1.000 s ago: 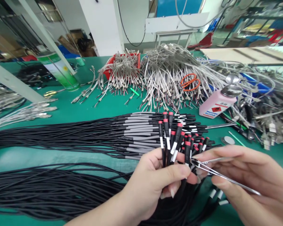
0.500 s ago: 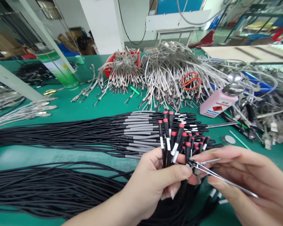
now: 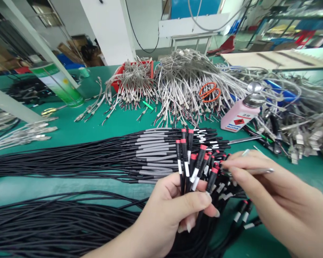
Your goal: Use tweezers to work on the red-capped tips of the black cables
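Closed around a bunch of black cables with red-tipped connectors is my left hand; white labels sit below the red tips, and the connectors point upward. My right hand is to the right, its thumb and fingers pinching slim metal tweezers. The tweezers' tips are hidden at the fingertips, close to several more red-tipped connectors. Whether those fingertips also grip a connector cannot be made out. Below the right hand, labelled cable ends with red tips lie on the green table.
Grey-sleeved black cables stretch across the table, with another black bundle in front. Behind are a red bin of white cables, a large white cable pile, orange-handled scissors and a pink bottle.
My right hand has shifted up with the tweezers, away from the connector held at my left thumb. That connector now leans right. The camera view has turned slightly.
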Demonstrator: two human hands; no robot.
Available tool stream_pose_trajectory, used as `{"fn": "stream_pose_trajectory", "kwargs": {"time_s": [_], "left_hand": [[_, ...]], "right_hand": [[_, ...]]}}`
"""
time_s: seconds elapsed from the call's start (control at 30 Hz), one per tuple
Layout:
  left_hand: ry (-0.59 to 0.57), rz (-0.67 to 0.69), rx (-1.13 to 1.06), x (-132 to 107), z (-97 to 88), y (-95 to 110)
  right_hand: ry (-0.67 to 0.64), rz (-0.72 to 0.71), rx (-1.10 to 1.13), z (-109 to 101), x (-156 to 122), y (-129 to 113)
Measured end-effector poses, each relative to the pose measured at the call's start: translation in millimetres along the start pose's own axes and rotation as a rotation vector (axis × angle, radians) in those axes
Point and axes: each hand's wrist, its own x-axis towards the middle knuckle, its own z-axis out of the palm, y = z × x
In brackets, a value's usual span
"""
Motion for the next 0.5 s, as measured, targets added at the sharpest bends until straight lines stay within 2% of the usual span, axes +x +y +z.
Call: {"fn": "stream_pose_trajectory", "kwargs": {"time_s": [0.07, 0.17, 0.5], "left_hand": [[0.002, -0.006, 0.016, 0.1, -0.5, -0.7], [-0.005, 0.002, 0.027, 0.5, -0.9, -2.0], [0.012, -0.008, 0.021, 0.4, 2.3, -3.5]], "right_hand": [[-0.102, -0.070, -0.059, -2.0, 3.6, 4.1], [-0.158, -0.117, -0.048, -3.0, 3.5, 8.3], [-0.173, -0.174, -0.043, -3.1, 1.7, 8.2]]}}
